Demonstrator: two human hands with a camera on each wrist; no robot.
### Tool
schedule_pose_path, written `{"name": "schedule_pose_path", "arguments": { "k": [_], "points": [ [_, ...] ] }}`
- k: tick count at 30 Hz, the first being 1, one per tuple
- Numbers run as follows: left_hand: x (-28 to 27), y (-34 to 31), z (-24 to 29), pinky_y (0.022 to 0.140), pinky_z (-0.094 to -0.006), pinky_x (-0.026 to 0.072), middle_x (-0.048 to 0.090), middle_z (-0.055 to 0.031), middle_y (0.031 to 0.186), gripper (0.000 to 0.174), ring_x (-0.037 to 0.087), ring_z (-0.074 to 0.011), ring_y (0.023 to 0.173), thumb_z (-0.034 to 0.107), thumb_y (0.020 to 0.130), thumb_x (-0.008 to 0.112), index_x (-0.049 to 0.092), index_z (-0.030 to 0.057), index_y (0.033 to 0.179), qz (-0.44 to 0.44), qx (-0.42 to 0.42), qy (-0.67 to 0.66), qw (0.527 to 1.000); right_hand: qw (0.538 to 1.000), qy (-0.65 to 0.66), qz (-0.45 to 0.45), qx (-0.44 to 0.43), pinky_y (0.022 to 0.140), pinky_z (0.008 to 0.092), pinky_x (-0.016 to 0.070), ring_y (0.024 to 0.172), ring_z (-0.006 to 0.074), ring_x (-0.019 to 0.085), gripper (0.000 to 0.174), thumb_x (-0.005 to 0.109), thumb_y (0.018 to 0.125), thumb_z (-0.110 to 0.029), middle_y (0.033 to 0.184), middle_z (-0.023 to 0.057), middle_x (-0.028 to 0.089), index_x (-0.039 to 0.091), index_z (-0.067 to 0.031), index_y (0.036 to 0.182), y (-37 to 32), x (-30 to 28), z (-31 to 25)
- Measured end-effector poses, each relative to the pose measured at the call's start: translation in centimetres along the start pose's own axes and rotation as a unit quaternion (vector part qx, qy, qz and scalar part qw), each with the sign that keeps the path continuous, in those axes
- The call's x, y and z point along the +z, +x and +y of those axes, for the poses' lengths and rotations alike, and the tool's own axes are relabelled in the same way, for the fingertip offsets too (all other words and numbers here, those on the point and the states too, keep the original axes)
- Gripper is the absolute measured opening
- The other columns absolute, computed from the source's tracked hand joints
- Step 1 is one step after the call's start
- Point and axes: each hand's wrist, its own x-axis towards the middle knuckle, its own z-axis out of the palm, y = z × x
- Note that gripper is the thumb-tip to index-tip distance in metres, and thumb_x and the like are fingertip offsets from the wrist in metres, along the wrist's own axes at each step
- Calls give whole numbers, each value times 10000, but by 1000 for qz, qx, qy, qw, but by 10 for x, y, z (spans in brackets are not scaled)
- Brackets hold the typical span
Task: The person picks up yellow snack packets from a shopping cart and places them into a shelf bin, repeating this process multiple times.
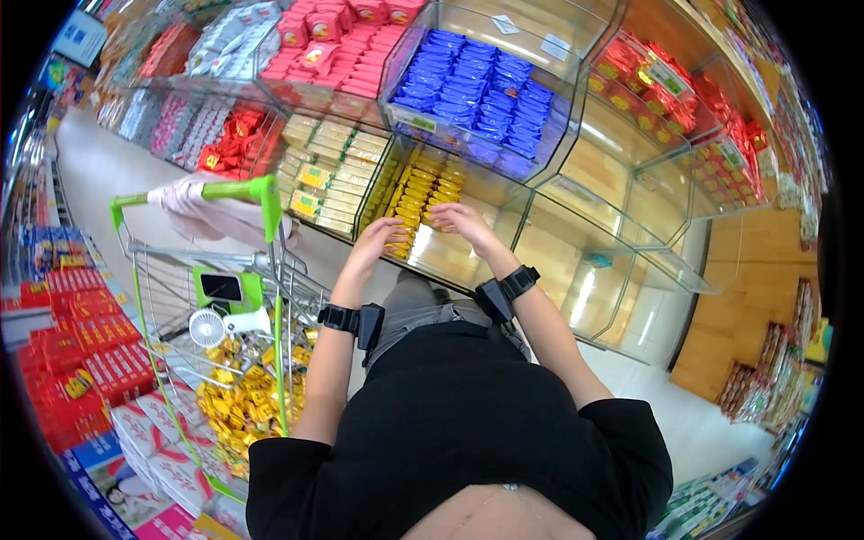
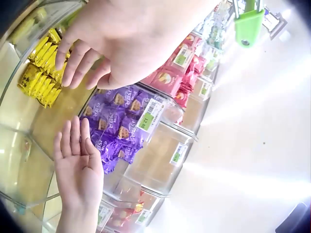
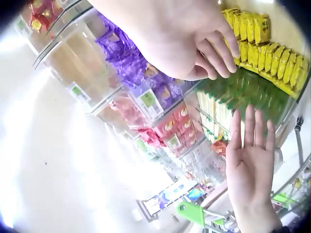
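Both hands hover above a clear bin holding rows of small yellow packets (image 1: 425,193). My left hand (image 1: 378,241) is over the bin's near left part, its fingers loosely bent and holding nothing. To its right, my right hand (image 1: 463,225) is held out with relaxed fingers and nothing in its grasp. The left wrist view shows the right palm (image 2: 80,167) turned up, apart from the left hand (image 2: 129,41). Yellow packets (image 2: 43,73) stand in lines beyond the fingers. In the right wrist view more yellow packets (image 3: 272,63) line the bin beside the right hand (image 3: 180,39).
A shopping cart (image 1: 277,202) with gold-wrapped packets (image 1: 238,396) and a small white fan (image 1: 209,328) stands at left. Blue-purple packets (image 1: 472,90) fill the bin behind; pale packets (image 1: 337,171) are left of the yellow ones. Clear bin walls (image 1: 522,220) divide the shelf.
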Motion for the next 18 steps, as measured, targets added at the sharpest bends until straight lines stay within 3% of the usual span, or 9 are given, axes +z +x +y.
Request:
{"name": "schedule_pose_path", "arguments": {
  "k": [4, 8, 10, 18],
  "points": [
    [-6, -36, -14, 701, -220, 418, 564, -43, 940, 237, 535, -107, 835, 152, 848, 397, 501, 55, 1037, 37, 20, -13, 999, 991, -45, -123, 11, 728, 239, 420, 861, 126, 551, 273, 429, 827, -181, 949, 61, 585, 543, -48, 1037, -9, 25, -1],
    [-12, -74, -24, 709, -228, 396, 567, -21, 912, 239, 528, -102, 824, 184, 842, 424, 518, 69, 1029, 61, 41, -21, 997, 949, -156, -272, 9, 784, 252, 405, 875, 125, 545, 246, 427, 835, -165, 928, 51, 594, 579, -33, 977, -25, 56, -13],
    [-14, -94, -25, 729, -218, 403, 560, -22, 923, 241, 519, -95, 846, 154, 848, 406, 510, 53, 1040, 74, 35, 4, 997, 913, -203, -351, -51, 744, 242, 424, 804, 135, 553, 262, 476, 804, -204, 867, 74, 608, 590, -9, 938, -26, 71, -8],
    [-19, -139, -29, 724, -234, 396, 549, -29, 925, 241, 509, -105, 849, 188, 840, 427, 519, 60, 1023, 111, 70, -6, 991, 815, -301, -487, -87, 748, 244, 412, 800, 140, 555, 261, 493, 797, -223, 852, 75, 615, 602, -16, 911, -37, 112, -28]
  ]
}}
